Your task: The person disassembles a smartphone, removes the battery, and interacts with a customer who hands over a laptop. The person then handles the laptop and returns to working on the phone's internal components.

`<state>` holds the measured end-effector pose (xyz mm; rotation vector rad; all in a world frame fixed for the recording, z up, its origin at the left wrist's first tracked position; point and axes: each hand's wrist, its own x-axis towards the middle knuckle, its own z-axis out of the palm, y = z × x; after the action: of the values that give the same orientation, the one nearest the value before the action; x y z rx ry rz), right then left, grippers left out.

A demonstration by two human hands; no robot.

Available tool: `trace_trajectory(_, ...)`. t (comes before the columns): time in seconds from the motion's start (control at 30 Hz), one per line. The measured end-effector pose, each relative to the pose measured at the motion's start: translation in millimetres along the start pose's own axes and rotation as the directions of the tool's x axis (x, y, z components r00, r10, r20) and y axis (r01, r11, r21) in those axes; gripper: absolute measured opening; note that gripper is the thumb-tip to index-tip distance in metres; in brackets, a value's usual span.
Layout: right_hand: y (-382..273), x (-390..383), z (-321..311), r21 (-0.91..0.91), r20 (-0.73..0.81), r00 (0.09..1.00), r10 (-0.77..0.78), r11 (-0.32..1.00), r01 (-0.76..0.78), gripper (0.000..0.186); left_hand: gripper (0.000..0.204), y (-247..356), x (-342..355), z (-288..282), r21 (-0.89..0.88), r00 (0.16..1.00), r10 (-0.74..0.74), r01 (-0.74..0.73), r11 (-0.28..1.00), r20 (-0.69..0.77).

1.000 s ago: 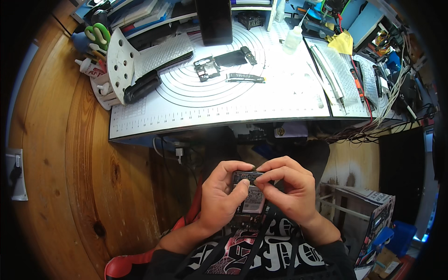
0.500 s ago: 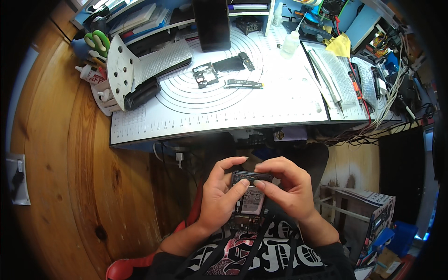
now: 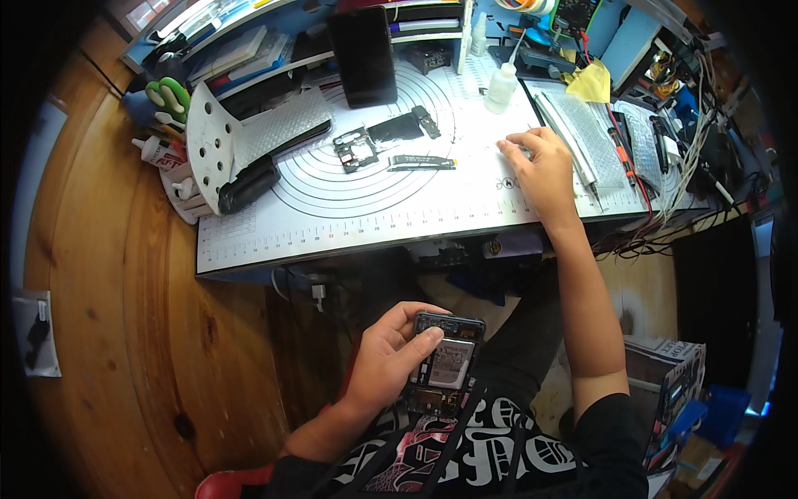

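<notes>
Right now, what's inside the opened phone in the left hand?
Inside the opened phone a silver battery shows, with dark circuit parts below it. The left hand grips its left edge, thumb covering the top left; anything under the battery is hidden.

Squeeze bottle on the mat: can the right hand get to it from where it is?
Probably yes. The right hand rests on the white mat, and the squeeze bottle stands upright just beyond its fingers with only bare mat between them.

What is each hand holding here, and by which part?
Left hand grips the opened phone by its left edge and top. Right hand rests on the mat, apparently holding nothing.
</notes>
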<state>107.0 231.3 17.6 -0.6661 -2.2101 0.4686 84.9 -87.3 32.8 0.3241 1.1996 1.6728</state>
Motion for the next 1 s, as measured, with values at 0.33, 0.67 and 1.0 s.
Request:
trace_trajectory(0.33,-8.0,2.5,13.2,0.040,0.027,0.987,0.161,0.986,-0.162,0.013,0.018,-6.3,-4.8,-10.2,-0.009,0.999,-0.006,0.006,1.000,0.032)
trace_trajectory(0.67,-7.0,1.1,-7.0,0.310,-0.029,0.996,-0.086,0.946,0.091,0.013,0.015,-2.2,-0.9,-9.5,-0.029,1.000,0.031,-0.031,0.999,-0.004)
trace_trajectory(1.0,-14.9,-18.4,-18.5,0.145,-0.096,0.819,-0.566,0.806,0.574,0.020,0.013,7.6,8.4,-13.6,-0.045,0.992,0.125,-0.125,0.991,-0.008)
